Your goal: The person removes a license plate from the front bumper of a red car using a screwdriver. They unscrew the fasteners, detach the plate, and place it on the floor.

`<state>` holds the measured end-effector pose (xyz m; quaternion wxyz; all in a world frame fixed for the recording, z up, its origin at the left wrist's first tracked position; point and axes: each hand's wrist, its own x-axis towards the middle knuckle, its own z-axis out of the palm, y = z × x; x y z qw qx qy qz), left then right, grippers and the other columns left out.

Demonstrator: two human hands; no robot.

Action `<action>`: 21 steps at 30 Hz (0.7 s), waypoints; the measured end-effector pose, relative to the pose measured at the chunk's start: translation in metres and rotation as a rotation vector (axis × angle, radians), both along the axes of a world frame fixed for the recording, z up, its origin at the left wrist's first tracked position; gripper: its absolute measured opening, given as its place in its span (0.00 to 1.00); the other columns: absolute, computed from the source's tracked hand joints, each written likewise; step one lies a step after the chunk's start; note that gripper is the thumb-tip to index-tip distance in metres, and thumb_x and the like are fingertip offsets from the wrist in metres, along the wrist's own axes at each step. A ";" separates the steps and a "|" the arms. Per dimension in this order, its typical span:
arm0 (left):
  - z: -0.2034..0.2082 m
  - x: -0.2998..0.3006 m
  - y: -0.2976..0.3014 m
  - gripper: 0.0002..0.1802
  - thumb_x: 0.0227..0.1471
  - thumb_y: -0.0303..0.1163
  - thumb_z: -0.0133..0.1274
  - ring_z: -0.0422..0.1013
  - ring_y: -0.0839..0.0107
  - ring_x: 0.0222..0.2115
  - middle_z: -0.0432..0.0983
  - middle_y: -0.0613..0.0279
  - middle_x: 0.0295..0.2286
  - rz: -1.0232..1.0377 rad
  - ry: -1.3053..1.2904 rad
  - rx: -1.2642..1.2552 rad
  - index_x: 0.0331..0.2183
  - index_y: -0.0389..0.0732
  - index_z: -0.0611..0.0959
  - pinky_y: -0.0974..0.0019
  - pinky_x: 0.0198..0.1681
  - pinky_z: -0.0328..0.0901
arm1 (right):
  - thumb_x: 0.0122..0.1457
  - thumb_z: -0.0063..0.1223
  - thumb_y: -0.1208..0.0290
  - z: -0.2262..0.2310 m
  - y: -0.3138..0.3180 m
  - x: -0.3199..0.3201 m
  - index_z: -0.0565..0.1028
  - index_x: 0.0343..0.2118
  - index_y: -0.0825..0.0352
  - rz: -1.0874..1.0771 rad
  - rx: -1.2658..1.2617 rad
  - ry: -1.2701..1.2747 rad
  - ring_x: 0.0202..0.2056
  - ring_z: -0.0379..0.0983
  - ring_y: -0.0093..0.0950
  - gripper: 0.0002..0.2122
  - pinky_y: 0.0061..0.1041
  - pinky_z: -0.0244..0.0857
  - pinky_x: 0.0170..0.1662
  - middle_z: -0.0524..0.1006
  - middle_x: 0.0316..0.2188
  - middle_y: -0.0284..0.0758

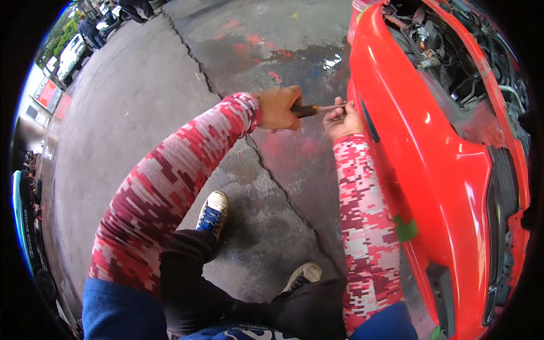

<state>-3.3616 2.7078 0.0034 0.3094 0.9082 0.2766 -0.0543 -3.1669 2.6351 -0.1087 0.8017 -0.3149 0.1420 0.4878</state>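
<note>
My left hand [277,107] is wrapped round the dark handle of a screwdriver [309,110]. Its thin metal shaft lies nearly level and points right, toward the side of a red car bumper [408,130]. Close against that bumper edge, my right hand [347,122] has its fingers curled at the far end of the shaft. The tip is hidden between those fingers and the bumper. A dark narrow slot [369,120] shows in the red surface just right of my right hand.
An exposed engine bay [447,62] with wiring lies behind the bumper, and a dark grille [501,192] sits lower. Green tape [406,228] sticks to the bumper's near side. A crack [260,156] runs across the stained concrete floor. A white vehicle [72,56] and people stand far left.
</note>
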 end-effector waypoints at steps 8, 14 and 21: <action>-0.054 0.003 0.027 0.22 0.49 0.41 0.51 0.75 0.46 0.40 0.78 0.39 0.34 -0.107 -0.251 -0.054 0.39 0.32 0.79 0.50 0.44 0.68 | 0.63 0.52 0.56 -0.007 -0.030 0.034 0.74 0.37 0.59 0.195 -0.099 -0.321 0.26 0.68 0.19 0.11 0.24 0.64 0.31 0.77 0.33 0.26; -0.063 0.024 0.013 0.25 0.47 0.36 0.54 0.76 0.44 0.38 0.79 0.36 0.32 -0.022 -0.496 -0.206 0.41 0.24 0.73 0.52 0.42 0.70 | 0.65 0.50 0.66 0.021 -0.042 0.041 0.74 0.39 0.59 0.126 -0.267 -0.430 0.28 0.68 0.20 0.05 0.24 0.64 0.35 0.78 0.39 0.27; -0.057 0.033 0.060 0.21 0.50 0.36 0.56 0.78 0.64 0.19 0.77 0.53 0.26 -0.238 -0.091 -0.310 0.42 0.33 0.73 0.62 0.20 0.71 | 0.64 0.51 0.68 0.019 -0.031 0.028 0.72 0.41 0.59 0.138 -0.413 -0.459 0.28 0.68 0.19 0.05 0.23 0.62 0.34 0.77 0.37 0.27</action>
